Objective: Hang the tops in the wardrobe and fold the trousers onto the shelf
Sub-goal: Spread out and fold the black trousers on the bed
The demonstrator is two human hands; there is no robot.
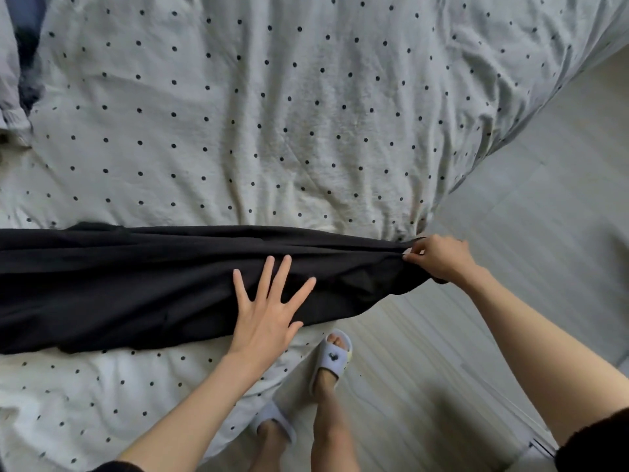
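Long black fabric trousers (136, 284) lay unfolded across the bed — left hand (269, 311) flat, right hand (439, 257) pinching one end.

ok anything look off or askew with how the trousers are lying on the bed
The black trousers are not fully on the bed: the end pinched by the right hand overhangs the corner above the floor. The left hand presses them flat.

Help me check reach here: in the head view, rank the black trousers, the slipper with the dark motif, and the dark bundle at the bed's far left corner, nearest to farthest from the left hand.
1. Black trousers: under the flat left hand.
2. Slipper with the dark motif: on the floor, just right of that hand.
3. Dark bundle: far upper left on the bed.
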